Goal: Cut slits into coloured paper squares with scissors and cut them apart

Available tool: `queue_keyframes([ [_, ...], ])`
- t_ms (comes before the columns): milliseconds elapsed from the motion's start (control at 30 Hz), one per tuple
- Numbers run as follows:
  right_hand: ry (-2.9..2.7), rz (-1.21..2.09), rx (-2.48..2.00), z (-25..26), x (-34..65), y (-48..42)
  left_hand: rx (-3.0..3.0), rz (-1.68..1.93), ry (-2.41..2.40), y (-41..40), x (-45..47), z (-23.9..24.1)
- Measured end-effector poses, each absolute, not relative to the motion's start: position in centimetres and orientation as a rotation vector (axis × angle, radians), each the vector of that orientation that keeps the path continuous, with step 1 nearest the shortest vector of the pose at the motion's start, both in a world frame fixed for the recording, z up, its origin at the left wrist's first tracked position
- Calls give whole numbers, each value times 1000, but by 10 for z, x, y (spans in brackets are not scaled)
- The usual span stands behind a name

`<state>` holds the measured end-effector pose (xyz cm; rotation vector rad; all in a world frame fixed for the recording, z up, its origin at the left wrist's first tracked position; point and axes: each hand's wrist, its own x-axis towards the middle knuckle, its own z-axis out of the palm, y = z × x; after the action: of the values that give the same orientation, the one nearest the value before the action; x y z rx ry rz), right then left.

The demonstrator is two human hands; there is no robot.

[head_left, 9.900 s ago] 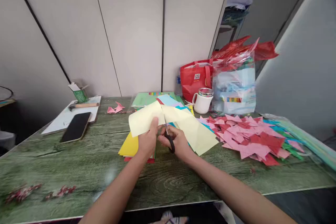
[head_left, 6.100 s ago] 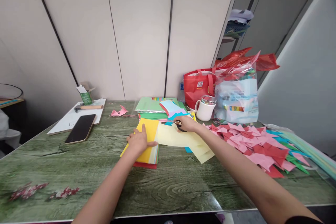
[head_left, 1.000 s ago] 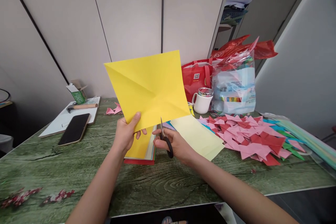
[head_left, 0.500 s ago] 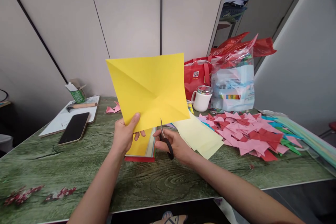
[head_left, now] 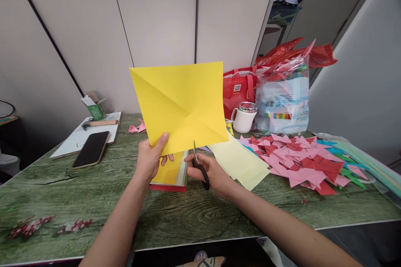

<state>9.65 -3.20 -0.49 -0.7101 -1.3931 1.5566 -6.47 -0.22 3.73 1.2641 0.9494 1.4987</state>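
Note:
A creased sheet of yellow paper (head_left: 181,104) is held up above the table by my left hand (head_left: 152,156), its thumb in front and fingers behind the lower left corner. My right hand (head_left: 209,171) is closed around a pair of scissors (head_left: 203,175) with black handles. The blades point up at the sheet's lower edge, right of centre; whether they have cut into it I cannot tell. Below the sheet lies a stack of coloured paper (head_left: 169,173), yellow on top with a red edge showing. Pale yellow sheets (head_left: 239,160) lie to its right.
Many folded pink and red paper pieces (head_left: 300,158) pile up on the right. Behind them stand a white mug (head_left: 244,119), a red bag (head_left: 238,91) and a clear plastic bag (head_left: 283,104). On the left are a phone (head_left: 91,149), a hammer (head_left: 100,124) and a small box (head_left: 94,108).
The view has shifted a little, so the surroundings sit slightly further right. Both hands, the yellow sheet and the scissors keep nearly the same position relative to one another.

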Motion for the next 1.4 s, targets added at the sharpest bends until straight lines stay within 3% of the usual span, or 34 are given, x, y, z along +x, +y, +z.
queue_keyframes([
  [1400, -1343, 1514, -737, -13, 94, -28, 1295, 1463, 981, -2, -65, 35],
])
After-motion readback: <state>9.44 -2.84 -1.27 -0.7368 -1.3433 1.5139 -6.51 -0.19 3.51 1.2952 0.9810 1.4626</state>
